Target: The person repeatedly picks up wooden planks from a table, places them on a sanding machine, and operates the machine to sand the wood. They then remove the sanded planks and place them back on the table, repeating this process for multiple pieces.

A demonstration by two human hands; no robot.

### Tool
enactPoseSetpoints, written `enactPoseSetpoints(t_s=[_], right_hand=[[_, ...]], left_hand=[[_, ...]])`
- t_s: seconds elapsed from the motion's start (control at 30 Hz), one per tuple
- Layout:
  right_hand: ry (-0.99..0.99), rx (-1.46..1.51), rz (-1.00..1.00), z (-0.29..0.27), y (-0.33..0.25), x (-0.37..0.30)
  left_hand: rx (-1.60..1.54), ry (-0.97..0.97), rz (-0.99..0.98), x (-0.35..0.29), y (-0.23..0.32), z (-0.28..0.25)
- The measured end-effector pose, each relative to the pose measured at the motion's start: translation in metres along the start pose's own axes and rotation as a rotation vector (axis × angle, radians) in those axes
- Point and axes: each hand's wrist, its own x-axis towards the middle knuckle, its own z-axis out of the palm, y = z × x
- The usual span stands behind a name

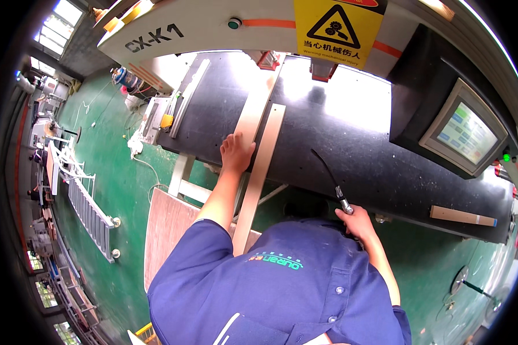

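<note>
My left hand (237, 152) lies with its fingers stretched out on a long pale wooden strip (255, 109), which runs away from me across the black machine table (339, 144) and under the machine's beam. Beside it, just to the right, a second wooden strip (265, 155) reaches from the table back over its front edge toward my body. My right hand (358, 222) is wrapped round the silver metal body of what looks like an air blow gun (343, 200). Its thin, curved black nozzle points up and to the left over the table, apart from both strips.
Overhead spans a white machine beam (207, 31) with a yellow warning sign (336, 31). A control screen (463, 135) hangs at the right. A short wooden piece (463, 217) lies near the table's right end. At left are a metal guide rail (190, 98), a wood-grain panel (170, 227) and a roller conveyor (91, 213).
</note>
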Motion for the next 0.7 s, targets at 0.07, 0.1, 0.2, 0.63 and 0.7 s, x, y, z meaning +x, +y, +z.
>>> enactPoseSetpoints(t_s=[0.07, 0.1, 0.2, 0.63, 0.7], right_hand=[[0.002, 0.006, 0.004, 0.000, -0.001, -0.001], [0.003, 0.008, 0.006, 0.000, -0.002, -0.002], [-0.007, -0.022, 0.012, -0.001, 0.001, -0.002], [-0.010, -0.026, 0.003, 0.007, 0.009, -0.004], [0.001, -0.005, 0.018, 0.005, 0.006, -0.007]], left_hand=[[0.007, 0.001, 0.006, 0.000, 0.001, 0.000], [0.006, -0.007, 0.003, 0.001, 0.002, -0.001], [0.003, -0.028, -0.002, 0.001, 0.002, -0.002], [0.007, 0.001, -0.046, 0.006, 0.012, 0.004], [0.002, 0.014, -0.034, 0.005, 0.012, 0.006]])
